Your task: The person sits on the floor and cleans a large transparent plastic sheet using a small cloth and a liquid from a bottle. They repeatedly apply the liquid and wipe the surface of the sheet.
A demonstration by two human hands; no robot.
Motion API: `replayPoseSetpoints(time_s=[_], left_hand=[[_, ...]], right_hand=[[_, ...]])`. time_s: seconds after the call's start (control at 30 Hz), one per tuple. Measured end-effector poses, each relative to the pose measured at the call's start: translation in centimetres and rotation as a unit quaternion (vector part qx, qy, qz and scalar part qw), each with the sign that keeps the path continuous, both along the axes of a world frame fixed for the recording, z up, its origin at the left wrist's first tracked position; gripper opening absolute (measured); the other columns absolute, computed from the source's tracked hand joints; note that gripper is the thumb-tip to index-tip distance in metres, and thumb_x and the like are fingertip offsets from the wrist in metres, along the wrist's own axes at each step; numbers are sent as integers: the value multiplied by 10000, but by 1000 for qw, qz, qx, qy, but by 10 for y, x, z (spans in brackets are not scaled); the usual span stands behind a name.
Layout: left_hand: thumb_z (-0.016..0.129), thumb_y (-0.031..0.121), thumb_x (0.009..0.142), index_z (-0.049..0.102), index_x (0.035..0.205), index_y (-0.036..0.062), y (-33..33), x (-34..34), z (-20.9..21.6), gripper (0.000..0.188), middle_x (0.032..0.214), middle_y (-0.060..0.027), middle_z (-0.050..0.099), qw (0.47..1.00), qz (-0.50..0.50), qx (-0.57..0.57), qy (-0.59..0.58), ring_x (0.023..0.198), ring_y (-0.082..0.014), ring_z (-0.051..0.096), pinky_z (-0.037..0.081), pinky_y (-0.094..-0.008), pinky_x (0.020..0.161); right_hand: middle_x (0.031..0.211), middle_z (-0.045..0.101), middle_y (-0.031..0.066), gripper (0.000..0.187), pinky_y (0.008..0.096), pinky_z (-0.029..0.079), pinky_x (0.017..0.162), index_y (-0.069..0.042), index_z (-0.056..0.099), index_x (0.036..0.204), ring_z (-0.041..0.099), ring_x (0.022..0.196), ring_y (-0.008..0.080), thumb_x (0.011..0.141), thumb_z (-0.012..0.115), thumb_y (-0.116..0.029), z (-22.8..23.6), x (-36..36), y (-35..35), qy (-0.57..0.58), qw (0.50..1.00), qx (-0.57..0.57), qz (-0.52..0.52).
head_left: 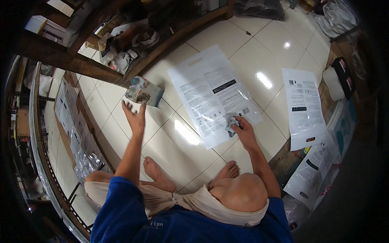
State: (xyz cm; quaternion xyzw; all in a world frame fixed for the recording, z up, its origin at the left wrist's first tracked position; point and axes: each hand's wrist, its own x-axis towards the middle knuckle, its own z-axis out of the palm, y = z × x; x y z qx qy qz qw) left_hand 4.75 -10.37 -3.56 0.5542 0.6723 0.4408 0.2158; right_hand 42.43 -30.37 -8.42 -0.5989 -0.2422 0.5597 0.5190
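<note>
Floor (259,52): glossy cream tiles, dark joints.
White printed bag (202,91): flat, at centre.
Container (149,94): left of the bag.
Dark plastic (261,11): far side, right of centre.

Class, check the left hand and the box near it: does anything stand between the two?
Nothing visible does. The open left hand is by the near edge of the box; whether it touches is unclear. The right hand, holding a cloth, and the plastic bag are off to the right.
</note>
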Motion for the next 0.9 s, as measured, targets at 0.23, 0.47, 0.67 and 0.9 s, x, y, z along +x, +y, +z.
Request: replayPoseSetpoints(time_s=[0.23,0.47,0.67,0.9], left_hand=[[739,160,784,520,1246,-35,-154,93,-66,548,1285,-238,542,933,-318,-56,160,1174,-424,503,421,-460,1015],[796,379,752,306,1460,-24,-173,139,-59,951,1556,-229,247,843,-391,-174,326,1454,-422,178,170,-570,1169],[759,412,782,310,1457,-25,-192,144,-50,921,1537,-223,275,847,-398,-187,298,1448,-409,201,181,-556,1167],[700,362,830,415,1390,-57,-231,122,-63,755,1452,-245,407,793,-536,-77,279,1379,-394,365,276,-534,1139]], right_hand=[[1083,641,90,343,283,491,807,2,587,1211,599,953,142,877,653,-42,0,-7,7,-158,981,-19,108],[1069,640,141,307,326,510,764,6,633,1126,624,907,237,833,691,-64,12,-9,5,-308,937,41,160],[1063,621,183,286,406,496,851,-13,633,1115,608,980,366,831,655,-44,24,-17,-5,-318,920,47,225],[1042,592,152,318,419,486,876,-35,639,1116,574,1007,346,799,660,-24,5,-39,-22,-375,871,139,287]])
